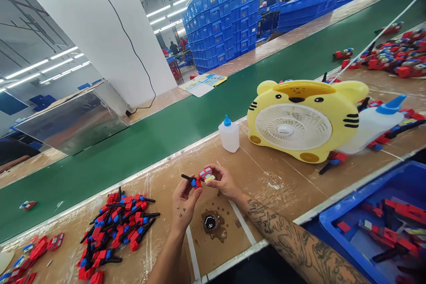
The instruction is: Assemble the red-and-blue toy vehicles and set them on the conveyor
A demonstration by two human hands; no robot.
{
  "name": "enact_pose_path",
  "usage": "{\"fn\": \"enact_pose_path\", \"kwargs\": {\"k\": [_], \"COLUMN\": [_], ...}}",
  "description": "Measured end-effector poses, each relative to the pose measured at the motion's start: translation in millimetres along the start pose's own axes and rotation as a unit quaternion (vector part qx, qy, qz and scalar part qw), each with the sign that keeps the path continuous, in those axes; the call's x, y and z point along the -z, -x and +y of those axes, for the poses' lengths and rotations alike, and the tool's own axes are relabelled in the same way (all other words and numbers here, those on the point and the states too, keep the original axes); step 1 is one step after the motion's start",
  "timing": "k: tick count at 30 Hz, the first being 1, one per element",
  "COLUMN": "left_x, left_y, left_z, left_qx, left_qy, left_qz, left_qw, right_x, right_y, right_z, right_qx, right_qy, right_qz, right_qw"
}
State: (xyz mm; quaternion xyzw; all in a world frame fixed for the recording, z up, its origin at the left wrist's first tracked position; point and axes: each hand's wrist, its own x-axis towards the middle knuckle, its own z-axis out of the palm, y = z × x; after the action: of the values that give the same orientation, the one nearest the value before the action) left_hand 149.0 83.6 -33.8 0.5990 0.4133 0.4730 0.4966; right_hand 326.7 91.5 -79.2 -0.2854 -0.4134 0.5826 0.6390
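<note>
Holding small plastic parts just above the brown counter point(273, 195), two bare hands are working near a yellow fan point(299, 120), the landmark for every position given below. The left hand point(184, 204) is pinching a red-and-blue piece point(195, 182) with a black rod, its fingers standing narrow about the part; the right hand point(228, 183) is gripping a red-and-white piece point(207, 175) between thumb and fingers. Both pieces are being held left of the fan and on its near side, close together; whether they are touching or joined cannot be told.

Judging by this view, the handling of this pair is standing partway: each part is sitting in a hand, and neither is lying released. Much is seemingly waiting, since a heap point(118, 226) of red-and-blue pieces with black rods is lying farther left of the fan, and a blue tub point(353, 206) on its right near side is holding more parts. A single small part point(27, 205) is resting on the green belt point(159, 133), far left of the fan; its completeness is escaping judgement.

A small bottle point(229, 137) is standing just left of the fan, while a larger bottle point(371, 126) is tilting beside its right edge.
</note>
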Motion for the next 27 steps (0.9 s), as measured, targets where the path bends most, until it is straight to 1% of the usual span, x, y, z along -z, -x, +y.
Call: {"fn": "enact_pose_path", "kwargs": {"k": [3, 5, 7, 9, 11, 13, 15, 17, 19, 20, 22, 24, 25, 27], "left_x": [3.4, 6.8, 8.4, 5.9, -1.4, -13.1, -27.4, -42.8, -57.7, -64.6, -75.5, -80.8, -81.0, -77.1], "left_y": [-3.3, -5.7, -7.6, -7.8, -5.6, -0.3, 7.2, 15.7, 22.6, 24.6, 24.8, 19.8, 16.0, 8.2], "left_z": [5.0, 8.1, 9.9, 10.0, 8.4, 6.0, 4.5, 5.7, 10.5, 14.0, 21.6, 27.3, 28.6, 28.0], "left_qx": [0.000, 0.006, 0.008, 0.006, 0.000, -0.021, -0.051, -0.072, -0.073, -0.068, -0.045, -0.017, -0.007, -0.001], "left_qy": [-0.053, -0.078, -0.088, -0.085, -0.071, -0.041, 0.000, 0.029, 0.030, 0.023, 0.008, 0.007, 0.015, 0.039], "left_qz": [-0.037, -0.053, -0.054, -0.045, -0.023, 0.024, 0.074, 0.088, 0.088, 0.097, 0.137, 0.162, 0.165, 0.158], "left_qw": [0.998, 0.995, 0.995, 0.995, 0.997, 0.999, 0.996, 0.993, 0.993, 0.993, 0.989, 0.987, 0.986, 0.987], "right_x": [4.1, 6.1, 6.5, 5.1, 2.5, -0.9, -4.4, -7.8, -11.1, -12.6, -14.9, -15.8, -15.6, -14.9], "right_y": [3.0, 4.1, 4.7, 5.7, 8.3, 12.2, 16.1, 18.8, 20.1, 20.5, 21.1, 21.5, 21.6, 21.6], "right_z": [-1.3, -1.8, -2.7, -4.9, -9.3, -15.2, -21.4, -26.5, -29.8, -30.8, -32.0, -32.6, -33.0, -34.2], "right_qx": [0.020, 0.028, 0.040, 0.060, 0.094, 0.144, 0.208, 0.278, 0.341, 0.367, 0.402, 0.410, 0.404, 0.379], "right_qy": [0.063, 0.112, 0.149, 0.185, 0.234, 0.294, 0.346, 0.386, 0.418, 0.431, 0.449, 0.454, 0.455, 0.456], "right_qz": [-0.026, -0.031, -0.024, -0.015, -0.001, 0.017, 0.032, 0.041, 0.044, 0.045, 0.045, 0.040, 0.030, -0.009], "right_qw": [0.997, 0.993, 0.988, 0.981, 0.968, 0.945, 0.914, 0.879, 0.841, 0.823, 0.797, 0.790, 0.793, 0.805]}}
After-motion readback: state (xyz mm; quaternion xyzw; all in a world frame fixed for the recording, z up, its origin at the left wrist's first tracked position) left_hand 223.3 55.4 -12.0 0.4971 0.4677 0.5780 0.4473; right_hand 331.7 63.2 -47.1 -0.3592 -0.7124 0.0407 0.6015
